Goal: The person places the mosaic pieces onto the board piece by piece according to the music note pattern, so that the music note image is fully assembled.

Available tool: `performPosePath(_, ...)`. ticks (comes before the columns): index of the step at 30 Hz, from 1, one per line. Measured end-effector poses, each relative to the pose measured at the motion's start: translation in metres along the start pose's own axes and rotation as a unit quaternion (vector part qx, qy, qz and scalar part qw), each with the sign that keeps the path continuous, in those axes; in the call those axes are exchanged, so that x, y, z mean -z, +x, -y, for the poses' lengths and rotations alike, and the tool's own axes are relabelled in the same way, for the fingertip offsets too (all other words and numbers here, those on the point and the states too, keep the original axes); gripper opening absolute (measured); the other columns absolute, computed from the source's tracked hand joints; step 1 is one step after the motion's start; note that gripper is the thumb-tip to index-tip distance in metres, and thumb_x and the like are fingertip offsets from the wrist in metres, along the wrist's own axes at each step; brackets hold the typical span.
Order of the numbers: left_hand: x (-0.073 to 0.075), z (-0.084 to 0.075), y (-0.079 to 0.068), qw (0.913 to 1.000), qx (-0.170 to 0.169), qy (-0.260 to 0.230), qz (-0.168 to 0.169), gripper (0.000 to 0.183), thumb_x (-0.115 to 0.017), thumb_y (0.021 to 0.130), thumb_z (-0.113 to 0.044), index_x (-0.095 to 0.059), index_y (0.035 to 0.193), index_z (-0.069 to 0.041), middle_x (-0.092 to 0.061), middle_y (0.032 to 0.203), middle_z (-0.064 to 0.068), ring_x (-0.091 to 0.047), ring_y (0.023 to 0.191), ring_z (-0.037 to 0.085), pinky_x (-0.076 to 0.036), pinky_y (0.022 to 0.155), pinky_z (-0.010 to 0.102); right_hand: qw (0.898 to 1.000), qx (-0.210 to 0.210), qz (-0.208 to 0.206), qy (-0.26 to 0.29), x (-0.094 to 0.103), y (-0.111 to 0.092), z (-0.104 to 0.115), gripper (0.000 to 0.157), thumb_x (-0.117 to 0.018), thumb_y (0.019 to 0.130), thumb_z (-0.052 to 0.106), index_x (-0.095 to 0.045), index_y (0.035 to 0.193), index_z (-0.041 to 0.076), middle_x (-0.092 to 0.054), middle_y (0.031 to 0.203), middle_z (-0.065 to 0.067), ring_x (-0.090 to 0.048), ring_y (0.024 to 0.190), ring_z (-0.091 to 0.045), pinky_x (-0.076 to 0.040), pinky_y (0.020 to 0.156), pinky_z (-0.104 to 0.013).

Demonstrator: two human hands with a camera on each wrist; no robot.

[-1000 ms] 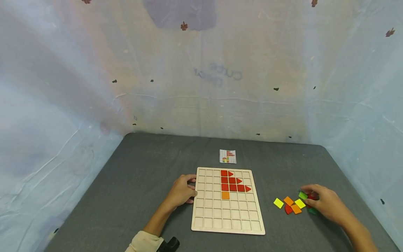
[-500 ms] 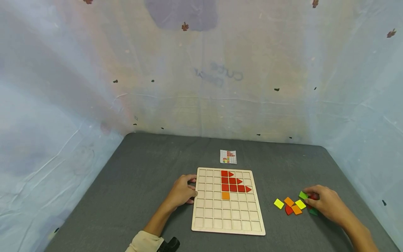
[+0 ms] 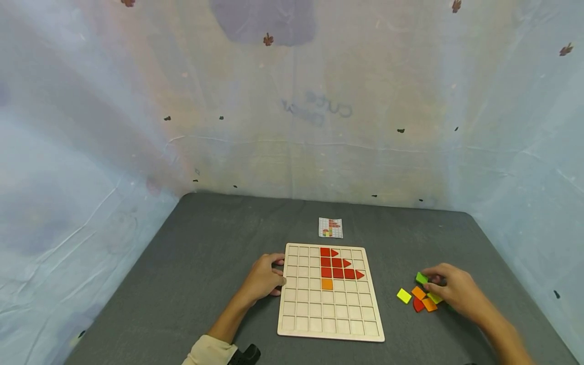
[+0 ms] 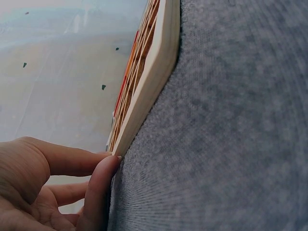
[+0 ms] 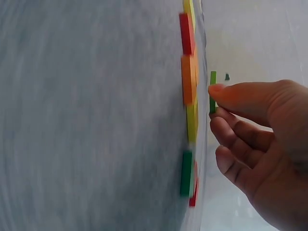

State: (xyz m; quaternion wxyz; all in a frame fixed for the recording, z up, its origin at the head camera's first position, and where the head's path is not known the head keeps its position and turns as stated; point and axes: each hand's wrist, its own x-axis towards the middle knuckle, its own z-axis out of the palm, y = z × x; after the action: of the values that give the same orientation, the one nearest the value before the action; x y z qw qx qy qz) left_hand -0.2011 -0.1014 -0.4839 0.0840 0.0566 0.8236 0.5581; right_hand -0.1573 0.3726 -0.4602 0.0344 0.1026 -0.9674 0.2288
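My left hand [image 3: 262, 278] is at the left side of the wooden grid board [image 3: 315, 309]; the left wrist view has its thumb and forefinger pinching the board's edge [image 4: 144, 91]. Red pieces [image 3: 337, 273], some square and some pointed, fill part of the upper rows, and an orange square [image 3: 327, 284] sits just under them. Over at the right, my right hand [image 3: 458, 291] pinches a light green tile [image 3: 421, 278] by thumb and fingertips. In the right wrist view this green tile [image 5: 213, 78] is raised off the table, above the loose pieces.
Loose on the dark table [image 3: 219, 238] lie yellow [image 3: 403, 296], orange [image 3: 418, 292] and red [image 3: 418, 304] pieces. A dark green piece [image 5: 186, 173] and another red one show in the right wrist view. Behind the board lies a small pattern card [image 3: 330, 228].
My right hand has lifted the light green tile and moved it left over the loose pieces. The left hand and board stay where they were.
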Motion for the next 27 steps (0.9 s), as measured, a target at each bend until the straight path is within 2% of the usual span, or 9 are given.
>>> performPosePath(5, 0.000, 0.000, 0.000, 1.0000, 0.000, -0.002, 0.001, 0.065, -0.074, 0.081, 0.007, -0.061, 0.144, 0.003, -0.057, 0.128, 0.018, -0.065, 0.097, 0.023, -0.063, 0.055, 0.035, 1.000, 0.021, -0.009, 0.019, -0.009, 0.007, 0.015, 0.025, -0.085, 0.089, 0.014, -0.079, 0.112, 0.007, -0.066, 0.097, 0.005, -0.054, 0.081, 0.002, -0.048, 0.065, -0.025)
performPosePath(14, 0.000, 0.001, 0.000, 1.0000, 0.001, 0.001, 0.000, 0.064, -0.074, 0.081, 0.006, -0.062, 0.144, 0.002, -0.058, 0.127, 0.017, -0.064, 0.095, 0.023, -0.063, 0.055, 0.035, 0.998, 0.059, -0.014, 0.022, -0.025, 0.021, 0.042, 0.023, -0.086, 0.088, 0.012, -0.080, 0.110, 0.011, -0.066, 0.096, 0.009, -0.056, 0.083, 0.001, -0.050, 0.070, -0.028)
performPosePath(27, 0.000, 0.002, 0.000, 1.0000, -0.002, 0.001, -0.003, 0.065, -0.074, 0.079, 0.007, -0.062, 0.143, 0.003, -0.058, 0.126, 0.017, -0.065, 0.095, 0.023, -0.063, 0.055, 0.035, 0.992, 0.104, 0.005, 0.066, -0.043, 0.035, 0.076, 0.024, -0.084, 0.089, 0.011, -0.078, 0.113, 0.011, -0.065, 0.097, 0.010, -0.059, 0.086, -0.005, -0.052, 0.072, -0.028)
